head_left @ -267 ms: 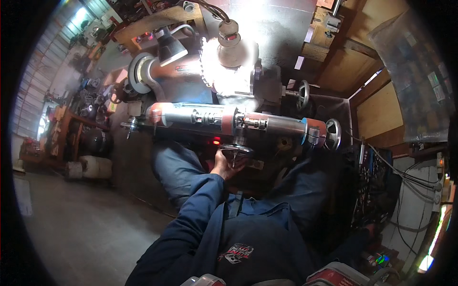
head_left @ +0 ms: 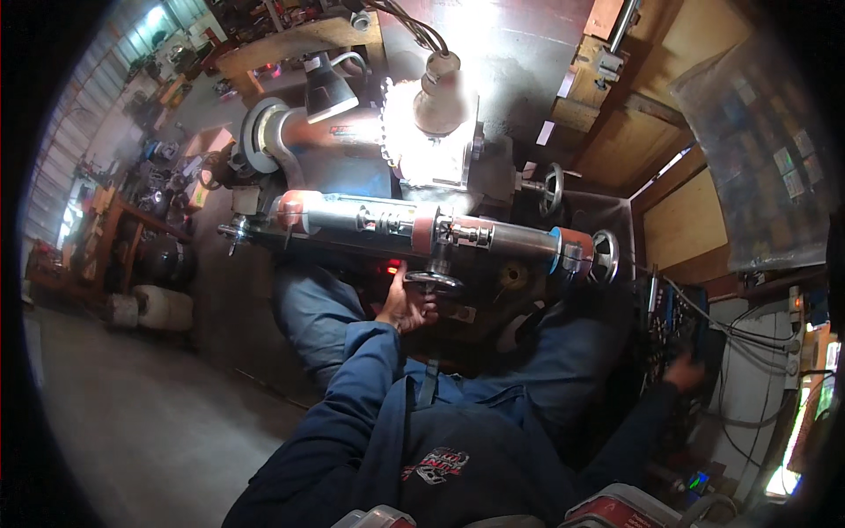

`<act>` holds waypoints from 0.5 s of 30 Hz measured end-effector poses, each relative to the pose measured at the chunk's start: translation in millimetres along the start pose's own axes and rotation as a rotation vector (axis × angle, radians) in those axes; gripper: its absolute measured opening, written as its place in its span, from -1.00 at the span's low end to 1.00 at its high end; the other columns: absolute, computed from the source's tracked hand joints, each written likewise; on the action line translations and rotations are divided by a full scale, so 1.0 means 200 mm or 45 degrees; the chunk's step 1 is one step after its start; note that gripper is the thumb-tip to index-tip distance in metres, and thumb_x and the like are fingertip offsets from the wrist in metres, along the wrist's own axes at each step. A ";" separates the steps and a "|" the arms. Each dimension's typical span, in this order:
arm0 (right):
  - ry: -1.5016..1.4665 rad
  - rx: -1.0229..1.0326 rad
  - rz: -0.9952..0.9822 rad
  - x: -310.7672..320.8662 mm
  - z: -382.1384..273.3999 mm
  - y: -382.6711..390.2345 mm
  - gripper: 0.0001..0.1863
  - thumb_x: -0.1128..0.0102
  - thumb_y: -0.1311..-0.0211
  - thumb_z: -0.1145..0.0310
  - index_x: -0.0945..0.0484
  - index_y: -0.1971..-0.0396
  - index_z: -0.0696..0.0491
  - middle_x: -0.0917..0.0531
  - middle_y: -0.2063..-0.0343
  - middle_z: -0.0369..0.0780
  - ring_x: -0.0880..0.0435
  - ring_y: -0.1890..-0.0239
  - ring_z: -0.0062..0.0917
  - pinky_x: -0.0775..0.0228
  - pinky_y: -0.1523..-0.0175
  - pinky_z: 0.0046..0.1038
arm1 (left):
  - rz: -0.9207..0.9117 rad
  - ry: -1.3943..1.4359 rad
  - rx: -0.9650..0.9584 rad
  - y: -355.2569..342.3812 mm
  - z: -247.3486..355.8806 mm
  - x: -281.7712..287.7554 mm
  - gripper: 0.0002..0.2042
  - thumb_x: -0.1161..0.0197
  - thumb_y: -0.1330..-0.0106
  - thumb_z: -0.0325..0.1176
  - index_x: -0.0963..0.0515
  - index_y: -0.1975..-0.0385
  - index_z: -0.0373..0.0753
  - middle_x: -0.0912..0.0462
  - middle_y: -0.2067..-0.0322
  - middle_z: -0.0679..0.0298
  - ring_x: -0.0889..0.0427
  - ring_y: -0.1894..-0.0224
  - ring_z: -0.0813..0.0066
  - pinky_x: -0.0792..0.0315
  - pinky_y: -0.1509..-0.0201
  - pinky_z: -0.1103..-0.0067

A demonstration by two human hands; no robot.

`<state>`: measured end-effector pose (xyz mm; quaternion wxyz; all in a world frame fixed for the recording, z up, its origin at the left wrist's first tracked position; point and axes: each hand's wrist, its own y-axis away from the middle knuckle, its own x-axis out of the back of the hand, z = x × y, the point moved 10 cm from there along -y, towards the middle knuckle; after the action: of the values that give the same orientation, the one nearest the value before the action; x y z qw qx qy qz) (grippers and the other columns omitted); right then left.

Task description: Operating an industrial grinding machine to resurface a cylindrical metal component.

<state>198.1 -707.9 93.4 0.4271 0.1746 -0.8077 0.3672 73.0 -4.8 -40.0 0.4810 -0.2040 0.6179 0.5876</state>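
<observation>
A lathe-like machine with a long, shiny cylindrical assembly (head_left: 352, 216) with orange bands lies across in front of my knees. Below its middle stands a chrome handwheel (head_left: 433, 280). My left hand (head_left: 407, 308) is at this wheel, fingers curled by its near side and thumb pointing up past its left edge. A small red light (head_left: 393, 267) glows beside the thumb. Far to the right, my right hand (head_left: 684, 374) reaches over a dark tray of tools (head_left: 662, 330); motion smears its fingers, and whether it holds anything does not show.
A bright lamp (head_left: 440, 97) hangs over the machine, with a dark lamp shade (head_left: 327, 92) to its left. More handwheels (head_left: 553, 189) stick out at the right. Cables (head_left: 748, 330) run along the right wall. A white container (head_left: 167, 308) stands on the floor at left.
My right hand has come up from the dim lower right to the tool tray. My left hand stays by the handwheel, its fingers now more curled. The view has shifted slightly.
</observation>
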 end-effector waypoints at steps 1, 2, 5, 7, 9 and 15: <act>-0.710 0.245 -0.239 -0.07 -0.42 0.05 -0.53 -0.11 -0.36 0.27 -0.43 -0.18 0.19 -0.53 -0.13 0.00 -0.54 -0.14 -0.21 -0.33 -0.26 -0.27 | 0.147 -0.109 -0.028 0.01 0.01 0.04 -0.29 0.18 -0.27 0.47 -0.48 0.14 -0.15 -0.41 0.53 0.27 -0.32 0.56 0.45 -0.27 0.45 0.47; -1.004 0.451 -0.540 -0.11 -0.84 0.11 -0.55 -0.08 -0.38 0.31 -0.43 -0.19 0.19 -0.55 -0.11 -0.03 -0.55 -0.13 -0.30 -0.32 -0.26 -0.36 | 0.249 -0.190 -0.039 0.02 0.02 0.05 -0.29 0.16 -0.26 0.46 -0.47 0.21 -0.17 -0.36 0.58 0.32 -0.27 0.60 0.48 -0.18 0.50 0.52; -1.511 0.905 -1.286 -0.17 -1.87 0.44 -0.60 -0.05 -0.42 0.39 -0.44 -0.20 0.16 -0.58 -0.09 -0.12 -0.57 -0.10 -0.49 -0.37 -0.21 -0.44 | 0.429 -0.983 -0.142 0.11 0.21 -0.02 -0.39 -0.08 -0.23 0.34 -0.54 0.19 -0.18 -0.55 0.53 0.36 -0.40 0.61 0.51 -0.24 0.53 0.57; -1.269 1.363 -1.224 -0.22 -2.30 0.62 -0.56 -0.07 -0.41 0.36 -0.41 -0.25 0.09 -0.49 -0.20 -0.08 -0.56 -0.16 -0.34 -0.34 -0.24 -0.41 | 0.683 -1.491 -0.530 0.15 0.29 -0.18 -0.28 -0.32 -0.13 0.21 -0.44 -0.08 -0.31 -0.70 0.25 0.08 -0.70 0.25 0.22 -0.53 0.21 0.41; -0.980 1.756 -0.986 -0.33 -2.55 0.78 -0.53 -0.05 -0.40 0.33 -0.38 -0.27 0.07 -0.46 -0.22 -0.05 -0.40 -0.29 -0.20 -0.19 -0.36 -0.36 | 0.938 -2.067 -0.762 0.33 0.16 -0.32 0.13 -0.46 0.05 0.18 0.05 -0.34 -0.44 -0.53 -0.01 -0.30 -0.52 -0.13 -0.19 -0.44 -0.15 0.28; -0.736 1.709 -1.156 -0.88 -2.70 0.99 -0.68 -0.01 -0.18 0.55 -0.56 0.05 0.19 -0.62 0.17 0.06 -0.60 0.10 -0.05 -0.45 -0.03 -0.25 | 0.262 -0.023 -0.208 0.14 -0.03 -0.14 -0.60 -0.21 -0.17 -0.42 -0.37 0.00 -0.43 -0.53 0.00 -0.05 -0.53 -0.11 0.02 -0.41 -0.25 0.18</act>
<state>484.9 -179.6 59.7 0.1165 0.7831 -0.3485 0.5017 60.1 -12.1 -2.5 0.4055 -0.1730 0.5813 0.6839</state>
